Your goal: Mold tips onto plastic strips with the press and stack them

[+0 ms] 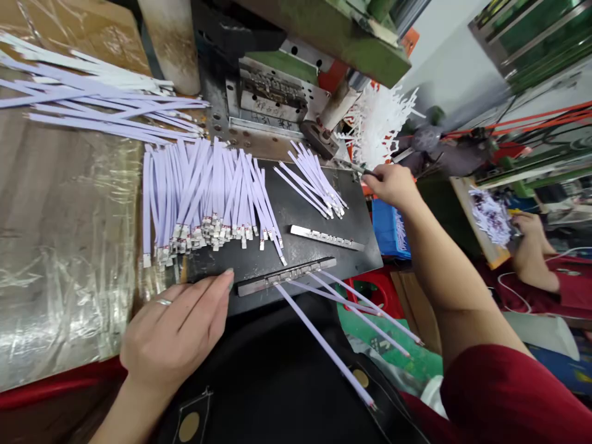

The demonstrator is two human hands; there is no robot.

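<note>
My left hand (180, 324), with a ring on one finger, lies at the near table edge. Its fingers are stretched out close together, the tips beside the left end of a slotted metal bar (287, 276); whether they touch cannot be told. Several pale lilac flat cables (324, 342) sit by one end in this bar and hang toward my lap. My right hand (393, 185) is closed around a thin metal tool with a dark handle (358, 168), pointing left near the press. A second slotted bar (326, 237) lies behind the first, holding small metal pieces.
A big pile of flat cables (208, 191) with metal ends lies left of centre, a smaller bunch (314, 179) right of it. More cables (106, 102) lie far left. A press die (272, 92) stands behind. A blue bin (391, 228) and a co-worker's hand (530, 225) are at right.
</note>
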